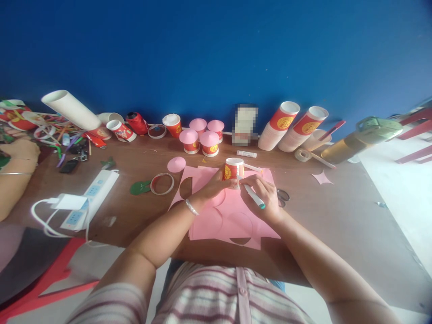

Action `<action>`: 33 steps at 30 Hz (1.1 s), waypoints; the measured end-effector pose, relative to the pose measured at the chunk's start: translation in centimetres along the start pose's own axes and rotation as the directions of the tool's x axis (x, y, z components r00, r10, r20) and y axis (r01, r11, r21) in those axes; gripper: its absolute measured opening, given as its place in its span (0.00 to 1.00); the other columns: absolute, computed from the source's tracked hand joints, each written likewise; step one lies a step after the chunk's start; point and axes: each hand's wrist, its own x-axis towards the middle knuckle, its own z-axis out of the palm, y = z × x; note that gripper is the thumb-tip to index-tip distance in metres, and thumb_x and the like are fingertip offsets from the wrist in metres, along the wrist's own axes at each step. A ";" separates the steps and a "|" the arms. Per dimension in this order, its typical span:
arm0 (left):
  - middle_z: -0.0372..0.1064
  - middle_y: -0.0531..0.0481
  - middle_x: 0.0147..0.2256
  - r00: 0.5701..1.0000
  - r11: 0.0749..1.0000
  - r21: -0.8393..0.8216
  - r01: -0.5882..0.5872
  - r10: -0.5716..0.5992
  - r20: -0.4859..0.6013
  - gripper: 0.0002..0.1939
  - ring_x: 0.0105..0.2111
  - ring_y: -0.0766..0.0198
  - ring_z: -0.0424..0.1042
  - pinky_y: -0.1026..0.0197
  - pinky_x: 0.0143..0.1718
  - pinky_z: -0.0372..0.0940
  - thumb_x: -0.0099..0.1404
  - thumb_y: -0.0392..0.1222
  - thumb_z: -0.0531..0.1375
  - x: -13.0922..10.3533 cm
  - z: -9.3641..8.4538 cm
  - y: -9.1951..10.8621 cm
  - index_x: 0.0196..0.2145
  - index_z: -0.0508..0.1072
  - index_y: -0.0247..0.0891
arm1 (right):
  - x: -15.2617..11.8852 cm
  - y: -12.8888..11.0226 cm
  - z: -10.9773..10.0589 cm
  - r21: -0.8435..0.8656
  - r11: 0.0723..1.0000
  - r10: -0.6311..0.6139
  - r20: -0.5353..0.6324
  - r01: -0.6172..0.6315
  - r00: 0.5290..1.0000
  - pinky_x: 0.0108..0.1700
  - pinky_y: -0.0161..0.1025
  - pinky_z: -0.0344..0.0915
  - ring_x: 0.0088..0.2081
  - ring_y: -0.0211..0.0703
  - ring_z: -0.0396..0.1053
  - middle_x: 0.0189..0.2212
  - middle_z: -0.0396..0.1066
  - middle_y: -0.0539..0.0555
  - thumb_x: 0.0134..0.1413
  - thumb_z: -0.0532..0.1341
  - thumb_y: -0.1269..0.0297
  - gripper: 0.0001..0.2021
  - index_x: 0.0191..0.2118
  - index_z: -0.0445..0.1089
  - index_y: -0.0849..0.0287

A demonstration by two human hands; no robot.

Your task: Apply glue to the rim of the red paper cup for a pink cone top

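My left hand (216,185) is wrapped round a red paper cup (232,170) with gold print, held over pink paper sheets (216,220). In my right hand (266,198) is a white marker pen (254,197) with a green end; its tip is at the cup's side. Circles are drawn on the pink sheets, and some round pieces are cut out. Black-handled scissors (282,196) lie just right of my right hand, partly hidden. Behind the cup, several red cups with pink cone tops (209,138) stand together.
Two stacks of paper cups (285,123) lean on the blue wall. A tape ring (162,183), a green paper cutout (139,187) and a power strip (91,198) lie to the left. A co-worker's arm (20,166) is at far left. A bottle (354,139) lies right.
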 end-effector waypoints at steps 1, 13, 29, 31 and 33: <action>0.69 0.48 0.44 1.000 1.000 0.005 -0.009 0.009 0.000 0.23 0.46 0.59 0.70 0.58 0.43 0.68 0.61 0.47 0.69 0.0 0.0 0.0 0.50 0.68 0.39 | 0.0 0.0 0.0 0.002 1.000 -0.002 0.007 0.002 1.000 0.32 0.34 0.67 0.30 0.38 0.72 0.31 0.73 0.50 0.62 0.59 0.75 0.07 0.42 0.68 0.56; 0.70 0.47 0.42 0.998 0.997 0.053 -0.055 0.056 0.000 0.25 0.43 0.59 0.70 0.57 0.45 0.66 0.59 0.50 0.70 0.2 0.0 0.0 0.49 0.69 0.39 | 0.1 -0.4 0.0 -0.013 1.000 -0.010 0.027 0.010 1.000 0.30 0.35 0.65 0.29 0.38 0.72 0.30 0.74 0.49 0.61 0.58 0.75 0.07 0.41 0.68 0.56; 0.69 0.49 0.39 0.996 0.996 0.035 -0.083 0.084 -0.026 0.25 0.38 0.62 0.68 0.60 0.39 0.65 0.56 0.49 0.72 0.2 0.6 0.6 0.45 0.69 0.38 | 0.1 -0.2 -0.3 -0.012 1.000 0.004 -0.048 -0.005 0.999 0.31 0.34 0.66 0.27 0.36 0.71 0.27 0.72 0.47 0.60 0.59 0.76 0.07 0.38 0.68 0.55; 0.70 0.48 0.38 0.996 0.996 0.007 -0.091 0.091 -0.016 0.24 0.38 0.62 0.70 0.59 0.40 0.65 0.55 0.48 0.72 0.2 0.8 0.8 0.45 0.70 0.37 | 0.5 -0.1 -0.5 -0.030 1.000 0.002 -0.066 -0.004 0.998 0.30 0.33 0.66 0.27 0.36 0.71 0.27 0.72 0.47 0.60 0.60 0.76 0.07 0.38 0.68 0.55; 0.72 0.47 0.38 0.996 0.996 -0.022 -0.090 0.089 -0.010 0.24 0.38 0.61 0.71 0.58 0.41 0.65 0.55 0.47 0.73 0.2 1.1 1.1 0.44 0.70 0.37 | 0.7 0.0 -0.7 -0.046 0.999 0.007 -0.070 -0.010 0.997 0.31 0.33 0.66 0.27 0.36 0.71 0.28 0.73 0.48 0.59 0.59 0.76 0.07 0.39 0.68 0.55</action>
